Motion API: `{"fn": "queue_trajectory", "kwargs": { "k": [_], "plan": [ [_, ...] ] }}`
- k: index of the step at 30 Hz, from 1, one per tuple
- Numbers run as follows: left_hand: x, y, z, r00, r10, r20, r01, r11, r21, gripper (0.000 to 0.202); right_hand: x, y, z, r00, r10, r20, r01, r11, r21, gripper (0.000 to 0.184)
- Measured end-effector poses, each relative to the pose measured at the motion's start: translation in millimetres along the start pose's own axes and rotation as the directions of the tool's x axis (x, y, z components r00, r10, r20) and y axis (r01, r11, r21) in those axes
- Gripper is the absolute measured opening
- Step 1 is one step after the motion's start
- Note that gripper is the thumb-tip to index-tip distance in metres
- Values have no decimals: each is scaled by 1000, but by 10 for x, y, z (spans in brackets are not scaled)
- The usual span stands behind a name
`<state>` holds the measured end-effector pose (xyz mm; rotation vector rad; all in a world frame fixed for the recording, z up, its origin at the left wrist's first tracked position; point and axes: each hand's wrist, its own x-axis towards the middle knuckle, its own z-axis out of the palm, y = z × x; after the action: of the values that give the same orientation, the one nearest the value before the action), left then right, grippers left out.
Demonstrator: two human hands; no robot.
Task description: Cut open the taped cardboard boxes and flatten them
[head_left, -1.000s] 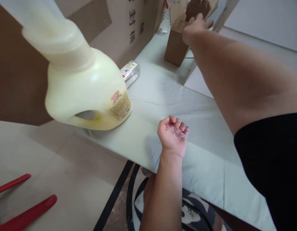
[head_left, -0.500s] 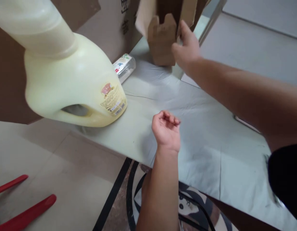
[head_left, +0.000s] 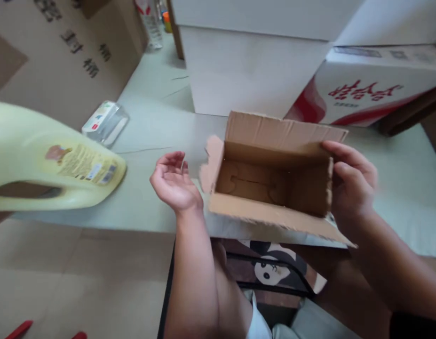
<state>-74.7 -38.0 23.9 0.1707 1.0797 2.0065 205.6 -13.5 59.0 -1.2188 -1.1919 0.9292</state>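
Chinese characters on brown carton (head_left: 62, 52)

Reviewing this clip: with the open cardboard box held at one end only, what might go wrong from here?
1. The right hand alone grips the small cardboard box by its end wall; the left hand is open beside it and seems not to touch it, so the box may tip or twist.
2. The box sits at the table edge, partly overhanging, so it could slide off.
3. The yellow detergent jug lies close to that edge and might get knocked off.
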Motion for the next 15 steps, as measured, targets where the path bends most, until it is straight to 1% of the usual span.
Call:
{"fn": "queue_trajectory", "kwargs": {
  "k": [1,2,3,4,5,6,7,8,10,12,15],
  "plan": [
    [-72,-63,96,995,86,49,-86,996,3,32,-45,26,-170,999,37,-39,-36,999,17,27],
    [-145,-138,189,984,98,150,-102,995,21,34,-77,70,-309,997,53,-52,-52,998,21,29],
    [-210,-219,272,962,76,263,-93,994,56,38,-98,129,-417,997,66,-33,-66,998,16,32],
    [-261,-301,341,931,24,365,-66,992,105,43,-109,199,-497,998,70,3,-71,997,14,35],
    [-294,-377,395,898,-28,439,-48,986,161,47,-112,274,-553,996,71,48,-71,997,14,37],
    [-308,-443,436,874,-70,481,-37,977,208,52,-111,347,-591,993,68,92,-70,997,15,38],
    [-305,-497,467,863,-69,500,-70,965,253,52,-107,412,-618,990,63,129,-65,998,16,38],
    [-292,-540,494,839,-113,532,-72,946,315,51,-100,466,-641,986,54,161,-58,998,21,38],
    [-263,-598,545,853,-125,507,-46,949,311,52,-83,533,-691,978,39,204,-45,999,26,37],
    [-269,-637,606,856,-139,498,-27,950,312,56,-58,552,-758,969,39,245,-49,998,38,34],
    [-364,-698,705,854,-183,488,2,937,349,55,-3,536,-865,966,59,251,-85,992,97,33]
  ]
}}
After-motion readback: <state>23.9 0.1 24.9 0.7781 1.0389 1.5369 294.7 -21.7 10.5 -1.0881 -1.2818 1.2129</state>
